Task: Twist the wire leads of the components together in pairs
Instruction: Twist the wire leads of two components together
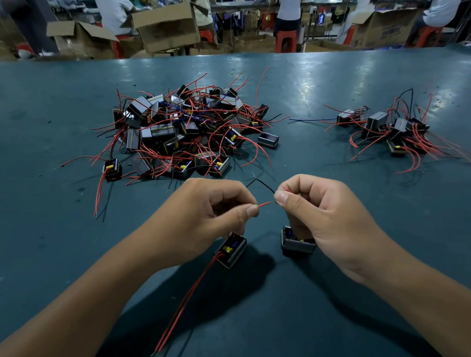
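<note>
The red wire lead stretches between both hands, left hand and right hand each pinching it.

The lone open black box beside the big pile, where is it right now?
In the head view, the open black box sits on the table at the big pile's right edge, beyond both hands.

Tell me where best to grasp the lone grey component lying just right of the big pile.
Take the lone grey component across its two long side walls, from above. It lies flat with its open face up, clear of the big pile, so a top-down pinch looks unobstructed.
</note>
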`<state>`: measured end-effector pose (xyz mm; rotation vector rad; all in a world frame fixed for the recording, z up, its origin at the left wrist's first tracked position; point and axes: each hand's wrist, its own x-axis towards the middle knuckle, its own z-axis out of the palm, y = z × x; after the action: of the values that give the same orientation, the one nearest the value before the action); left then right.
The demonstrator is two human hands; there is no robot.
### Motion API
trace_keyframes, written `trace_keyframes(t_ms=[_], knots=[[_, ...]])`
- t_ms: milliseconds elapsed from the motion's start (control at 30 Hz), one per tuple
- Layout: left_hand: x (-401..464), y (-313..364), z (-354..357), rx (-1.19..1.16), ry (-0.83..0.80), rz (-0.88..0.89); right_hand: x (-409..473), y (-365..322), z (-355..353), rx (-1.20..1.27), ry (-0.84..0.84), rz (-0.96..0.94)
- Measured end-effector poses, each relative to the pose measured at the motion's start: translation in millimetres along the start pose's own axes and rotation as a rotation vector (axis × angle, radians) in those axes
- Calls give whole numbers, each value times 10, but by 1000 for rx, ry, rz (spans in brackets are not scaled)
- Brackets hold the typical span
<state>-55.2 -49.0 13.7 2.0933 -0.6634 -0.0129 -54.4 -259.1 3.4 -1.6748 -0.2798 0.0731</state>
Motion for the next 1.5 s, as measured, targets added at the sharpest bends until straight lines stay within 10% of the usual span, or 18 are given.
trace_keyframes(t_ms=[1500], knots=[[-29,109,175,-32,138,-51,-75,38,180,205,100,-57]])
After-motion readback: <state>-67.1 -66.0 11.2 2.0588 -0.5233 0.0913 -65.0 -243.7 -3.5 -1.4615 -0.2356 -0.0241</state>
